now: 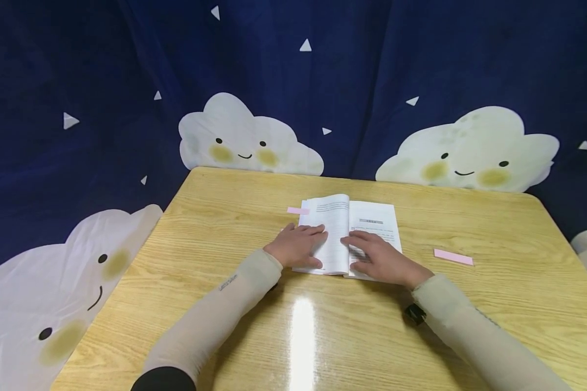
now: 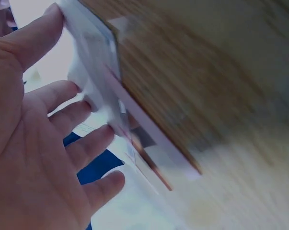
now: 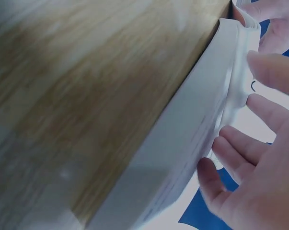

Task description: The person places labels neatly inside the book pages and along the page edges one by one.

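Note:
An open book (image 1: 335,217) lies flat on the wooden table, its left pages bulging up toward the spine. My left hand (image 1: 299,245) rests on the left page with the fingers extended. On the right page lies my right hand (image 1: 382,257), its fingertips close to the spine. Both hands appear spread against the paper in the wrist views, the left hand (image 2: 48,129) and the right hand (image 3: 259,148) gripping nothing. A pink strip (image 1: 297,210) sticks out past the upper left edge of the book; its length also shows in the left wrist view.
Another pink strip (image 1: 453,257) lies on the table (image 1: 215,228) to the right of the book. Behind the table hangs a dark blue curtain (image 1: 352,70) with smiling clouds and white triangles. A bright reflection falls on the tabletop in front of the book.

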### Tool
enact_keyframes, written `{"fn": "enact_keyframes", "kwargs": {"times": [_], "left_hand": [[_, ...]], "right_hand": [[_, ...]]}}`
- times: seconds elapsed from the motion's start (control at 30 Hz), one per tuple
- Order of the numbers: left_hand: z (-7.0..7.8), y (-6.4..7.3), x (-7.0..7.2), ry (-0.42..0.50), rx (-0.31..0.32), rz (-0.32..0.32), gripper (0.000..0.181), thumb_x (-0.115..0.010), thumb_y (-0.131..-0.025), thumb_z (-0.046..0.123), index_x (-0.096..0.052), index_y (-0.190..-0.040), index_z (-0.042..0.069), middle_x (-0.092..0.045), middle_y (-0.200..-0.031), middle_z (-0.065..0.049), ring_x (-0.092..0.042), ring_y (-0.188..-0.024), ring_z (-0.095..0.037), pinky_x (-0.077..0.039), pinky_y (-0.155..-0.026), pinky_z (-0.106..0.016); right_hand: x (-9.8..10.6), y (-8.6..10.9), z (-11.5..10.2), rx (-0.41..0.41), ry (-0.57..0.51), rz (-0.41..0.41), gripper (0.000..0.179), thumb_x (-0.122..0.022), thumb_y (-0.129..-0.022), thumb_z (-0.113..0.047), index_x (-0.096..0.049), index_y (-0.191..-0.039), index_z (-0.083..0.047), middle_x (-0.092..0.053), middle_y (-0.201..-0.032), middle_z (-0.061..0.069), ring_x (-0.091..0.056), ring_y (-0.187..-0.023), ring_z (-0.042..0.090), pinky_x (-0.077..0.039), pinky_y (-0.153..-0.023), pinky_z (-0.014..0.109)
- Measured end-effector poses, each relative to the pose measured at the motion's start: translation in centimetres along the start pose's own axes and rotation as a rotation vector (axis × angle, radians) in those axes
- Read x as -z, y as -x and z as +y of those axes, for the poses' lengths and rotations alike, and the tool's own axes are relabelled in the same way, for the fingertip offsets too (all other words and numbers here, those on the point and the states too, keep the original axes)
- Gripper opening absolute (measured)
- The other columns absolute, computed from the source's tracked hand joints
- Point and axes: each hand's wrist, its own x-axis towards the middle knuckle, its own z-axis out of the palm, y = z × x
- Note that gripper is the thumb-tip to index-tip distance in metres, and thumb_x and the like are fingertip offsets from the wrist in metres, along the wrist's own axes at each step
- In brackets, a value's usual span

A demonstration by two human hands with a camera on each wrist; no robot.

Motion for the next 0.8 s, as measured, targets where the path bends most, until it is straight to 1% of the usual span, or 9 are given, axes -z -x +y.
{"fn": "enact_keyframes", "kwargs": {"times": [0.1,0.23,0.5,0.67,0.8], "left_hand": [[0.17,0.18,0.15,-0.001,0.014,-0.010,0.080,-0.059,-0.093,0.057,-0.026,-0.159,0.027,-0.019,-0.167,0.008,-0.026,-0.154,-0.020,-0.022,-0.123,-0.053],[0.24,0.28,0.37,0.003,0.015,-0.012,0.080,-0.059,-0.093,0.058,-0.026,-0.159,0.026,-0.019,-0.167,0.007,-0.026,-0.154,-0.021,-0.022,-0.123,-0.053],[0.11,0.23,0.39,0.022,0.029,-0.014,0.079,-0.061,-0.092,0.057,-0.028,-0.158,0.027,-0.020,-0.167,0.008,-0.027,-0.153,-0.021,-0.022,-0.123,-0.052],[0.26,0.14,0.29,0.018,0.031,-0.012,0.079,-0.062,-0.092,0.057,-0.030,-0.157,0.027,-0.022,-0.167,0.008,-0.029,-0.153,-0.021,-0.025,-0.123,-0.052],[0.34,0.14,0.29,0.017,0.037,-0.012,0.078,-0.062,-0.092,0.057,-0.030,-0.157,0.027,-0.022,-0.167,0.008,-0.029,-0.152,-0.021,-0.026,-0.122,-0.051]], "right_hand": [[0.01,0.03,-0.01,0.001,0.007,0.000,0.054,-0.069,-0.089,-0.012,-0.055,-0.140,-0.004,-0.049,-0.145,0.030,-0.046,-0.134,0.048,-0.039,-0.107,0.062],[0.04,0.06,0.04,-0.002,0.028,0.002,0.058,-0.071,-0.085,-0.008,-0.054,-0.141,-0.005,-0.049,-0.145,0.030,-0.047,-0.133,0.048,-0.040,-0.107,0.062],[-0.09,0.13,0.34,0.010,0.039,0.018,0.062,-0.073,-0.084,-0.009,-0.052,-0.142,-0.005,-0.051,-0.143,0.028,-0.049,-0.131,0.048,-0.041,-0.106,0.061],[-0.11,0.20,0.47,0.007,0.027,0.016,0.060,-0.073,-0.085,-0.012,-0.054,-0.141,-0.006,-0.051,-0.143,0.027,-0.049,-0.131,0.047,-0.041,-0.106,0.061],[0.05,0.16,0.56,0.002,0.006,0.027,0.051,-0.070,-0.088,-0.012,-0.057,-0.136,-0.002,-0.055,-0.140,0.025,-0.051,-0.130,0.045,-0.040,-0.107,0.059]]}}
